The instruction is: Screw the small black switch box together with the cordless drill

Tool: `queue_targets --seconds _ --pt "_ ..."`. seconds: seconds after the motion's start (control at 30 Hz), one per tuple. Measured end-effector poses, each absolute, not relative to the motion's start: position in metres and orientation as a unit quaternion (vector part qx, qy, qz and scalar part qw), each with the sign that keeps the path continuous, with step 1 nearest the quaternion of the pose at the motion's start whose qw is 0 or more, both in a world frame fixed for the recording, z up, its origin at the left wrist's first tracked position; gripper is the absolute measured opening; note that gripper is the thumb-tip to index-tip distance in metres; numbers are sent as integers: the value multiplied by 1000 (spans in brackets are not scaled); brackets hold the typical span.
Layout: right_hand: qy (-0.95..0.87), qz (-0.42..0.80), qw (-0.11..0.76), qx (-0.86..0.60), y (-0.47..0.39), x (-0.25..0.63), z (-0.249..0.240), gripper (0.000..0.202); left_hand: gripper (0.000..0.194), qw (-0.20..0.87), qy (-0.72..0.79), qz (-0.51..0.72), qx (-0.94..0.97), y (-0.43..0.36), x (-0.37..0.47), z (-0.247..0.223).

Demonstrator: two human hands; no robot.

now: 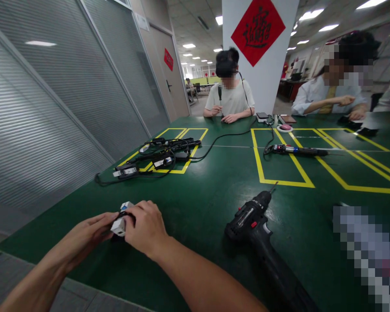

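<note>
A small white block point(118, 227) with a black band and a blue mark is between my two hands, low over the near left part of the table. My left hand point(92, 229) is closed on its left side, fingers pressed against the black part. From the right, my right hand point(147, 224) wraps its fingers around the same block and hides much of it. What kind of thing it is I cannot make out. A black cordless drill point(247, 221) with a bit fitted lies to the right of my right forearm.
Black adapters with white labels and tangled cables point(162, 161) lie within yellow tape marks. An electric screwdriver point(295, 150) rests in another taped area. Across the green table point(201, 195), a co-worker point(229, 95) holds a screwdriver point(220, 95); another person point(331, 91) sits at right.
</note>
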State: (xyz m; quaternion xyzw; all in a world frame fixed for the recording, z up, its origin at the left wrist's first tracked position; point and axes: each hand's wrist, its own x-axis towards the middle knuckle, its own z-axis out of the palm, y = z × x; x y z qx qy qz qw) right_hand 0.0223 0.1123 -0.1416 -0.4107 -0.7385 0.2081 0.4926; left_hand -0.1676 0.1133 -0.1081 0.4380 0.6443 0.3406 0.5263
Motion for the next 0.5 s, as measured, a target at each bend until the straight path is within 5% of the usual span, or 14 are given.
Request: queue_targets --seconds 0.5 --pt "-667 305 537 -418 116 15 -148 20 43 516 650 352 433 114 -159 -101"
